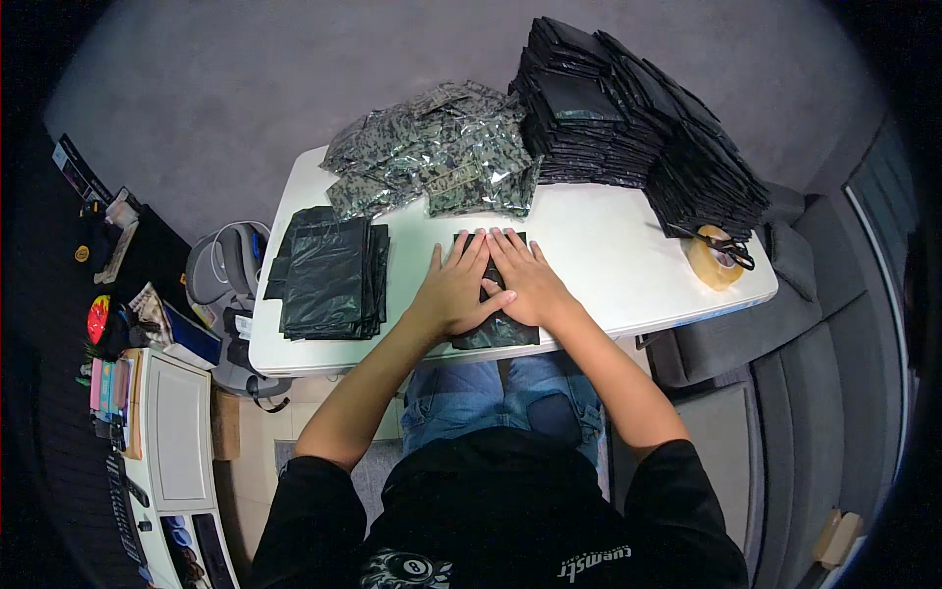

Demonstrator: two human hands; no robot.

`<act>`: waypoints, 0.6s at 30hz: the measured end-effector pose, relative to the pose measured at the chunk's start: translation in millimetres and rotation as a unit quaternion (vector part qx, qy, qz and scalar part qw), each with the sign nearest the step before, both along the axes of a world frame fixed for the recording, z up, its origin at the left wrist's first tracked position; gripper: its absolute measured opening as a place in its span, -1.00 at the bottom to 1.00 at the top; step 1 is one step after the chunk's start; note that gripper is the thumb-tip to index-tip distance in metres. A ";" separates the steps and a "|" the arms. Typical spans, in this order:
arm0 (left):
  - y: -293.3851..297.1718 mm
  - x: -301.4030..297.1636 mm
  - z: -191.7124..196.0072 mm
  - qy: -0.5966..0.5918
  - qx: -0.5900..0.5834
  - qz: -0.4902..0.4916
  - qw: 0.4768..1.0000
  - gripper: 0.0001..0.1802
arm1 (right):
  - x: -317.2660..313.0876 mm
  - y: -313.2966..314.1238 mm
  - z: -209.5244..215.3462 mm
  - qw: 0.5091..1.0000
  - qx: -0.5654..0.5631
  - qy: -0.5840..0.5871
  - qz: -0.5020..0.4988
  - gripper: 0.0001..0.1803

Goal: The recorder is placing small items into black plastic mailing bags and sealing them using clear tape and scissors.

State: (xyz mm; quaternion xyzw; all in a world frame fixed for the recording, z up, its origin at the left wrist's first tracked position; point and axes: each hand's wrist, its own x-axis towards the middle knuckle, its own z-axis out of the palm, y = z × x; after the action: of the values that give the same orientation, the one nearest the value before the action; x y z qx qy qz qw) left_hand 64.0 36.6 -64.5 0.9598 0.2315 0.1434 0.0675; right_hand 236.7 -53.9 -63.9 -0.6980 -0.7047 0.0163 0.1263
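A black plastic packet (497, 331) lies flat at the near edge of the white table. My left hand (455, 293) and my right hand (526, 286) press down on it side by side, palms down. Their fingers are stretched toward the far side, and the thumbs cross or meet in the middle. Most of the packet is hidden under the hands. To the left rests a stack of flat black plastic bags (329, 275). Beyond my hands is a heap of camouflage-patterned garments in clear plastic (442, 147).
Tall piles of black plastic packets (599, 108) stand at the table's far right. A roll of tape (714, 265) with black-handled scissors (726, 245) on it sits at the right end of the white table (599, 250). A grey sofa (814, 373) is right; a white cabinet (180, 432) is left.
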 end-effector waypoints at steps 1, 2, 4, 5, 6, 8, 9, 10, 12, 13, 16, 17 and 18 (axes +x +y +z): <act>-0.4 0.6 -0.1 -0.001 0.001 -0.001 1.000 0.16 | 0.5 -1.4 0.5 1.000 -0.008 -0.010 -0.002 -0.10; -1.0 1.0 -0.2 0.003 -0.001 0.000 1.000 0.17 | 0.9 -2.7 -0.3 1.000 -0.007 -0.010 -0.003 -0.10; -2.0 1.2 -0.1 0.005 -0.002 0.001 1.000 0.18 | 1.0 -5.2 -1.7 1.000 -0.005 -0.011 -0.001 -0.06; -2.7 1.1 0.0 0.004 -0.002 0.003 1.000 0.18 | 1.1 -5.6 -2.1 1.000 -0.004 -0.011 -0.001 -0.06; -3.0 1.1 0.1 0.004 -0.003 0.004 1.000 0.19 | 1.3 -5.7 -2.6 1.000 -0.002 -0.011 0.000 -0.05; -3.2 0.3 -0.2 0.005 -0.002 0.005 1.000 0.19 | 1.5 -6.3 -3.9 1.000 -0.001 -0.011 0.001 -0.04; -2.9 0.2 -0.3 0.006 -0.001 0.005 1.000 0.20 | 1.8 -6.4 -4.6 1.000 0.006 -0.012 0.003 -0.03; -2.9 0.3 -0.5 0.006 -0.001 0.005 1.000 0.20 | 1.8 -6.6 -4.9 1.000 0.011 -0.013 0.004 -0.03; -2.9 0.5 -0.9 0.002 0.004 0.002 1.000 0.19 | 2.7 -7.3 -5.3 1.000 0.016 -0.011 0.007 -0.03; -2.3 0.7 -1.5 0.002 0.004 0.003 1.000 0.19 | 3.3 -7.4 -5.3 1.000 0.020 -0.009 0.008 -0.03; -1.7 0.2 -1.9 0.004 0.006 0.001 1.000 0.20 | 3.3 -10.6 -5.6 1.000 0.026 -0.003 0.010 -0.03; -2.0 -0.4 -1.2 0.006 0.006 -0.001 1.000 0.20 | 3.5 -11.2 -5.1 1.000 0.027 -0.003 0.010 -0.03; -2.5 -1.0 -0.6 0.008 0.005 -0.002 1.000 0.19 | 3.7 -11.7 -4.6 1.000 0.017 -0.003 0.005 -0.01</act>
State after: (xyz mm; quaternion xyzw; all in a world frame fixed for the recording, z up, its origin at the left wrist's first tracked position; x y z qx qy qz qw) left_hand 63.0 34.1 -65.0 0.9618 0.2292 0.1369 0.0607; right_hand 240.4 -65.7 -68.5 -0.6921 -0.7088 0.0032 0.1360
